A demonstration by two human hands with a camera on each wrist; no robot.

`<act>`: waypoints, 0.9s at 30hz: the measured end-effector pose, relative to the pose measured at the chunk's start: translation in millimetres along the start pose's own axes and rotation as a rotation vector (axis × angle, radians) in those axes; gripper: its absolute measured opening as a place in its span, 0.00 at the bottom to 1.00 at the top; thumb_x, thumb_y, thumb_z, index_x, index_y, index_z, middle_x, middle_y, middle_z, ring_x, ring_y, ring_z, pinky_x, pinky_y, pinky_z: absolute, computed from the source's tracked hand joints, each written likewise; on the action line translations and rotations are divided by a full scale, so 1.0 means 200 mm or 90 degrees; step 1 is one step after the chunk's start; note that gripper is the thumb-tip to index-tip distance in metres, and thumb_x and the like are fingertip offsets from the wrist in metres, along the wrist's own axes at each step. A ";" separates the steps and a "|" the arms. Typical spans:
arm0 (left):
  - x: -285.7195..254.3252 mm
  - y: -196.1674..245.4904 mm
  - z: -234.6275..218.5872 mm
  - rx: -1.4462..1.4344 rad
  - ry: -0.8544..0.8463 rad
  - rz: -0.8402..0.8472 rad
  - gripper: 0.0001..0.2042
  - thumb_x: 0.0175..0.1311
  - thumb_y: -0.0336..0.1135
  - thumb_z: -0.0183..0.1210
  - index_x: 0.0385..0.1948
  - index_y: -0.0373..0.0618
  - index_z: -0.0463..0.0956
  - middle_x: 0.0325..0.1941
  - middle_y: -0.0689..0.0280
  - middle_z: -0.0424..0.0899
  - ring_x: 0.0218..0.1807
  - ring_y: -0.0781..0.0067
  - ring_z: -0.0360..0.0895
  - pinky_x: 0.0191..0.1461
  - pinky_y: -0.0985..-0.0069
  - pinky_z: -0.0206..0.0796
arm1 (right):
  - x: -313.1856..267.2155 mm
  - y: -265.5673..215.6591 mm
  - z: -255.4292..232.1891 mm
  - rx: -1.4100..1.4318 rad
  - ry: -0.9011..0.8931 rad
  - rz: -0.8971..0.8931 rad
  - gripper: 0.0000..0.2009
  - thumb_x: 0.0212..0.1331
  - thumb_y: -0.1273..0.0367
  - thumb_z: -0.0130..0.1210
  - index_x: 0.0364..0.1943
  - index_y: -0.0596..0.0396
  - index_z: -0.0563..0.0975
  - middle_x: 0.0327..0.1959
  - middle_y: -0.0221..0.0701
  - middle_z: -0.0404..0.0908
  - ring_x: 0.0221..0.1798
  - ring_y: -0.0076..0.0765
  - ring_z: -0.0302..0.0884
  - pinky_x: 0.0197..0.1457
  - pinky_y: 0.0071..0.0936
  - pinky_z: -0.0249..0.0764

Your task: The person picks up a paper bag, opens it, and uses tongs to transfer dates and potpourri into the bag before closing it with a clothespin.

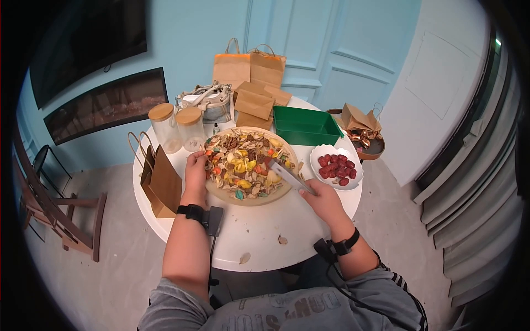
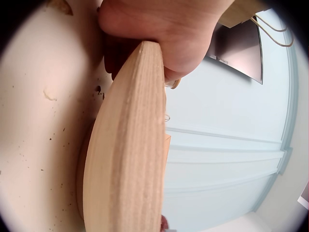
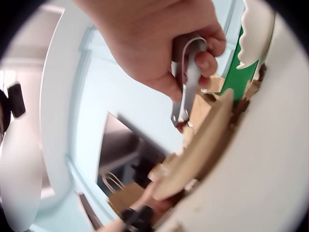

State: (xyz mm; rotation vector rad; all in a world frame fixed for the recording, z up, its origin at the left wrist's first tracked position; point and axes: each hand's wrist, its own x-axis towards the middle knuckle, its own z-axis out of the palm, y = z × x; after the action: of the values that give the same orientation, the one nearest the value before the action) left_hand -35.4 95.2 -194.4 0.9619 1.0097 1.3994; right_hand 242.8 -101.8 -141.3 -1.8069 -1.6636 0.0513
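A round wooden tray (image 1: 259, 201) piled with dried petals, leaves and cones (image 1: 243, 163) is on the white table. At its left rim my left hand (image 1: 195, 174) grips the edge; in the left wrist view the hand's fingers (image 2: 110, 58) curl around the tray's side (image 2: 130, 145). My right hand (image 1: 323, 199) holds metal tongs (image 1: 290, 176) over the right side of the pile. A small reddish-brown piece (image 3: 181, 126) shows at the tongs' tips in the right wrist view. Right of the tray, a scalloped white bowl (image 1: 356, 177) holds dark red dates (image 1: 335, 167).
A green bin (image 1: 306, 129) stands behind the tray. To the left are glass jars (image 1: 164, 129) with wooden lids and a brown paper bag (image 1: 164, 185). More paper bags (image 1: 232, 69) and a handbag (image 1: 218, 107) stand at the back. Loose leaves (image 1: 244, 257) lie near the front edge.
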 end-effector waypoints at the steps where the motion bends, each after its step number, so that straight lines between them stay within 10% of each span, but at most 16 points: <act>1: 0.00 0.01 0.00 -0.001 0.000 0.002 0.11 0.65 0.34 0.52 0.46 0.45 0.71 0.37 0.68 0.76 0.28 0.82 0.70 0.26 0.85 0.61 | 0.01 0.01 -0.02 0.177 -0.114 0.106 0.11 0.59 0.62 0.57 0.39 0.54 0.78 0.23 0.34 0.79 0.27 0.37 0.77 0.31 0.32 0.71; 3: -0.01 0.01 0.00 0.008 0.001 -0.002 0.11 0.65 0.34 0.51 0.47 0.45 0.71 0.37 0.68 0.76 0.27 0.82 0.69 0.25 0.85 0.60 | 0.01 0.01 -0.02 0.352 -0.231 0.212 0.11 0.59 0.62 0.57 0.39 0.54 0.78 0.24 0.36 0.80 0.29 0.41 0.79 0.32 0.35 0.71; 6: -0.03 0.02 0.02 -0.015 0.013 -0.009 0.11 0.65 0.33 0.50 0.46 0.44 0.71 0.36 0.68 0.77 0.22 0.82 0.67 0.24 0.84 0.59 | -0.01 0.02 -0.01 -0.084 0.018 -0.041 0.10 0.59 0.63 0.58 0.36 0.56 0.78 0.22 0.31 0.78 0.25 0.32 0.76 0.29 0.29 0.69; 9: -0.01 0.02 0.00 0.015 -0.002 -0.004 0.11 0.65 0.34 0.51 0.47 0.45 0.71 0.36 0.68 0.77 0.28 0.82 0.70 0.26 0.85 0.62 | 0.02 0.06 -0.04 0.428 -0.263 0.232 0.10 0.59 0.64 0.58 0.36 0.57 0.78 0.21 0.30 0.77 0.25 0.32 0.75 0.29 0.29 0.69; 12: -0.02 0.01 0.01 -0.021 0.003 0.001 0.11 0.64 0.34 0.51 0.47 0.45 0.71 0.36 0.68 0.77 0.28 0.82 0.71 0.26 0.85 0.62 | 0.00 0.02 -0.05 -0.006 -0.039 -0.003 0.10 0.60 0.65 0.59 0.35 0.58 0.78 0.21 0.20 0.73 0.24 0.18 0.68 0.28 0.20 0.65; 16: 0.01 0.00 0.00 0.012 0.011 -0.004 0.11 0.65 0.34 0.51 0.47 0.45 0.71 0.37 0.68 0.77 0.28 0.82 0.71 0.26 0.84 0.62 | 0.03 0.03 -0.11 0.465 -0.281 0.250 0.10 0.59 0.65 0.59 0.35 0.59 0.77 0.21 0.22 0.74 0.26 0.19 0.71 0.29 0.20 0.66; 18: 0.01 -0.02 -0.01 0.010 -0.005 0.008 0.11 0.65 0.34 0.51 0.47 0.45 0.71 0.37 0.68 0.78 0.28 0.83 0.71 0.26 0.84 0.62 | 0.00 0.00 -0.09 -0.076 0.004 -0.032 0.10 0.59 0.65 0.58 0.36 0.58 0.77 0.21 0.26 0.75 0.25 0.25 0.72 0.29 0.24 0.68; 21: 0.01 0.00 0.00 0.027 0.006 0.002 0.11 0.65 0.34 0.51 0.47 0.45 0.71 0.37 0.68 0.78 0.27 0.83 0.70 0.26 0.84 0.61 | 0.04 0.05 -0.13 0.395 -0.261 0.229 0.10 0.58 0.64 0.58 0.38 0.55 0.77 0.21 0.34 0.75 0.25 0.35 0.74 0.32 0.31 0.70; 25: -0.01 0.00 -0.01 0.026 -0.005 -0.003 0.11 0.65 0.35 0.51 0.47 0.45 0.71 0.37 0.68 0.77 0.27 0.83 0.69 0.25 0.84 0.61 | 0.02 0.02 -0.08 -0.096 0.011 -0.091 0.09 0.58 0.68 0.59 0.38 0.59 0.78 0.22 0.24 0.75 0.22 0.18 0.68 0.24 0.20 0.63; 27: -0.01 0.02 0.01 0.008 0.009 -0.009 0.11 0.65 0.35 0.51 0.47 0.45 0.71 0.37 0.69 0.77 0.26 0.83 0.68 0.25 0.84 0.60 | 0.04 0.03 -0.11 0.129 -0.101 0.053 0.09 0.58 0.68 0.60 0.37 0.59 0.78 0.22 0.23 0.74 0.23 0.18 0.68 0.25 0.21 0.63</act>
State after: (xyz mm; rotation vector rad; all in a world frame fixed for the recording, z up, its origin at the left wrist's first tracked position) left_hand -33.9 93.3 -190.6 0.9537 1.0343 1.3913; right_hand 259.3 -103.8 -123.6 -1.7537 -1.6244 0.3963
